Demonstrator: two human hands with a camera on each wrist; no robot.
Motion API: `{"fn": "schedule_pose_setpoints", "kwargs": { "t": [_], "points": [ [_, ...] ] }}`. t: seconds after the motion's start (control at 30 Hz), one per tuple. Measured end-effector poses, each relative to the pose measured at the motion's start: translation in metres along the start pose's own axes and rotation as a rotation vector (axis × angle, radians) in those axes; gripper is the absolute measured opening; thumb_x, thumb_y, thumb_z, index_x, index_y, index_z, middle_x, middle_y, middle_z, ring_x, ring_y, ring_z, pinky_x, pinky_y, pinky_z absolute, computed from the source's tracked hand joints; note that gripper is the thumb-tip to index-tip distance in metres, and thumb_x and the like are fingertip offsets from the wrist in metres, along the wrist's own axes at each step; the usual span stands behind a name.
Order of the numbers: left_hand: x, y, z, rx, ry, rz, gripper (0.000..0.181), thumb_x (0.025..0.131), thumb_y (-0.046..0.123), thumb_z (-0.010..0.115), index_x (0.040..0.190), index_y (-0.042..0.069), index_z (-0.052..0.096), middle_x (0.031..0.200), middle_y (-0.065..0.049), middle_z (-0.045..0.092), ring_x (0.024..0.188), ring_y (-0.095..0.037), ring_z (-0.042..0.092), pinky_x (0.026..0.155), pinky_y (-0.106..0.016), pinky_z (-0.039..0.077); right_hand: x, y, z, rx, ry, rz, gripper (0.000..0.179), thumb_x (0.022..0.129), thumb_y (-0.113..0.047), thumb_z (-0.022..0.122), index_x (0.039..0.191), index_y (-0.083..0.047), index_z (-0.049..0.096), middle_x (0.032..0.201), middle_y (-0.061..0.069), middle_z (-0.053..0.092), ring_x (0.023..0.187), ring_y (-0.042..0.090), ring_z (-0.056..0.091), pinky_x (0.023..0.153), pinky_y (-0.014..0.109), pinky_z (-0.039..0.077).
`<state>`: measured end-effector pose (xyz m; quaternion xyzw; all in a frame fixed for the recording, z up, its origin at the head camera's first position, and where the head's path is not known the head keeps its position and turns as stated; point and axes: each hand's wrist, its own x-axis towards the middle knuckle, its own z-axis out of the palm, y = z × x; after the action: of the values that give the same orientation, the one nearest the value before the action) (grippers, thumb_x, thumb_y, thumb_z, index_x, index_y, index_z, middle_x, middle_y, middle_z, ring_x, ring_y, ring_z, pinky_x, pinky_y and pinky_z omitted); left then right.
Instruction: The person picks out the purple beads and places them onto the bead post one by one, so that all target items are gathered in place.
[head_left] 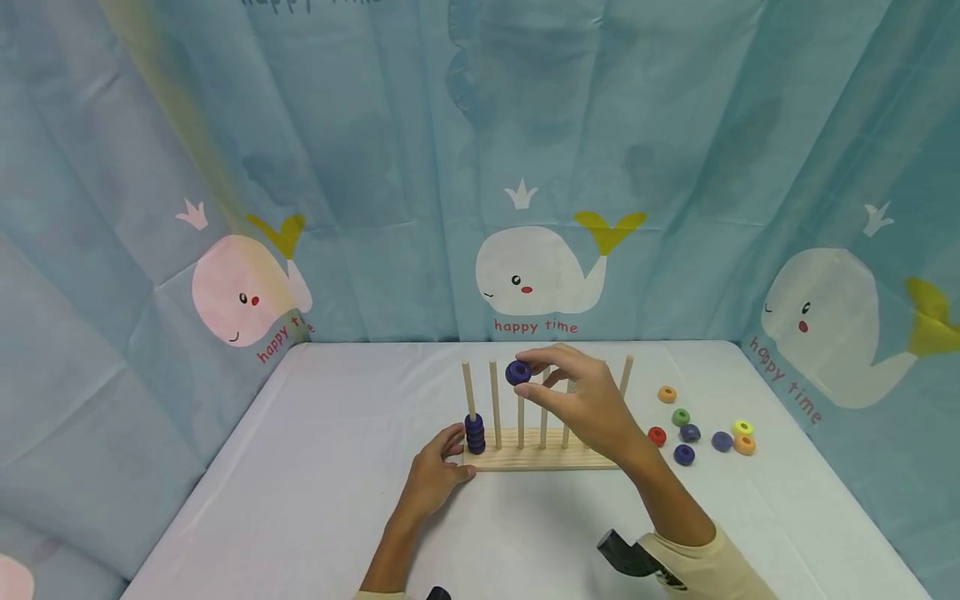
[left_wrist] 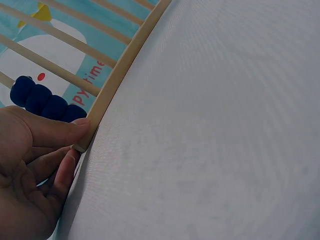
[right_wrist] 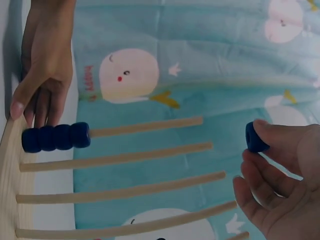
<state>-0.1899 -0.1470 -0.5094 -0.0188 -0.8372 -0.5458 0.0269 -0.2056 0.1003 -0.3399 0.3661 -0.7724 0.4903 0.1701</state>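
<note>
My right hand pinches a dark blue bead between thumb and fingertips, its hole showing. The bead is raised near the tops of the pegs on a wooden peg rack. In the right wrist view, the same bead is apart from the peg tips. Several blue beads are stacked on the leftmost peg. My left hand grips the left end of the rack's base, thumb at its front edge, as the left wrist view shows. The right hand hides part of the right-hand pegs.
Loose beads lie on the white table to the right of the rack: a red bead, a green bead, a yellow bead, and several orange and blue ones. A blue curtain with whale prints hangs behind and at both sides.
</note>
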Motion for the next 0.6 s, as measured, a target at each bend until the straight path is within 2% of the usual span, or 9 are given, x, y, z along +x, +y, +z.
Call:
{"fn": "schedule_pose_setpoints", "kwargs": {
  "t": [0.13, 0.27, 0.37, 0.6],
  "points": [
    [0.0, 0.0, 0.0, 0.006, 0.002, -0.007, 0.069, 0.079, 0.006, 0.077, 0.142, 0.013, 0.049, 0.137, -0.004, 0.056, 0.117, -0.021, 0.056, 0.092, -0.037, 0.05, 0.006, -0.011, 0.006, -0.012, 0.003, -0.014, 0.036, 0.084, -0.014, 0.077, 0.119, -0.012, 0.068, 0.105, -0.004, 0.068, 0.096, 0.012, 0.062, 0.076, 0.027, 0.055],
    [0.0, -0.001, 0.0, 0.008, 0.003, -0.009, 0.069, 0.079, 0.006, 0.077, 0.142, 0.013, 0.049, 0.137, -0.003, 0.057, 0.117, -0.021, 0.056, 0.092, -0.037, 0.05, 0.011, -0.013, 0.012, -0.01, 0.007, 0.003, 0.036, 0.081, -0.013, 0.079, 0.116, -0.011, 0.069, 0.102, -0.002, 0.068, 0.093, 0.012, 0.061, 0.075, 0.028, 0.055],
    [0.0, -0.001, 0.0, 0.012, 0.002, -0.007, 0.069, 0.079, 0.006, 0.077, 0.142, 0.013, 0.049, 0.137, -0.004, 0.056, 0.117, -0.022, 0.057, 0.092, -0.037, 0.05, 0.014, -0.002, 0.018, -0.009, 0.001, -0.016, 0.037, 0.082, -0.02, 0.079, 0.117, -0.016, 0.069, 0.104, -0.007, 0.068, 0.094, 0.01, 0.06, 0.075, 0.031, 0.056],
    [0.001, -0.001, 0.0, 0.01, 0.002, -0.007, 0.07, 0.079, 0.007, 0.077, 0.142, 0.013, 0.049, 0.137, -0.004, 0.057, 0.116, -0.021, 0.057, 0.092, -0.037, 0.051, 0.022, -0.002, 0.027, -0.067, 0.002, -0.071, 0.036, 0.084, -0.025, 0.078, 0.118, -0.015, 0.07, 0.106, -0.011, 0.066, 0.096, 0.008, 0.058, 0.076, 0.033, 0.055]
  ]
}}
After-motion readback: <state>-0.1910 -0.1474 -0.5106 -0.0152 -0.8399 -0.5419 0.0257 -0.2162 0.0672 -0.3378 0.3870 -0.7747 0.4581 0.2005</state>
